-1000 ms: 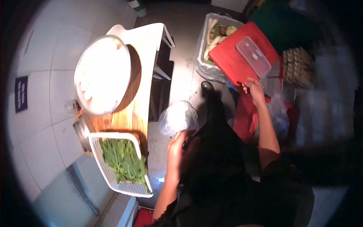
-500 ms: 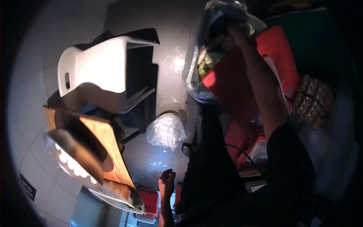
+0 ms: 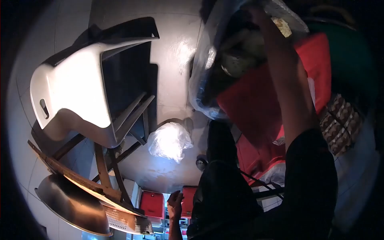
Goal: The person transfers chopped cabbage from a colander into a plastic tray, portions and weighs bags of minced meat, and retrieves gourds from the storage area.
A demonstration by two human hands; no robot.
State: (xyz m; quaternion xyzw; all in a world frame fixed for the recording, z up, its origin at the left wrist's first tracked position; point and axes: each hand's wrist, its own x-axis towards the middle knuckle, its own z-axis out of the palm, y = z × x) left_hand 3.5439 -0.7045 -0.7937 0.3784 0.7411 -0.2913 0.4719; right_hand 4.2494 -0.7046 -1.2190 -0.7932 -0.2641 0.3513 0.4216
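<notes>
My right arm stretches up into a bin lined with clear plastic (image 3: 202,76). My right hand (image 3: 256,10) is deep in shadow at its far end, and its fingers cannot be made out. Pale green vegetables (image 3: 236,64), their kind unclear, lie in the bin under and beside my arm. A red lid or panel (image 3: 256,92) covers the bin's near side, beneath my forearm. Low in the view, my left hand (image 3: 175,201) hangs beside my leg, fingers loosely curled and thumb apart, with nothing seen in it.
A white plastic chair (image 3: 76,80) stands at left. Below it, a wooden table (image 3: 72,180) carries a metal bowl (image 3: 72,208) and a perforated white basket (image 3: 124,220). A white plastic bag (image 3: 170,142) rests on the floor. Egg trays (image 3: 342,124) sit at right.
My view has shifted, so the bin looks larger and the table is seen more edge-on. My right arm stays inside the bin, and my left hand still hangs low.
</notes>
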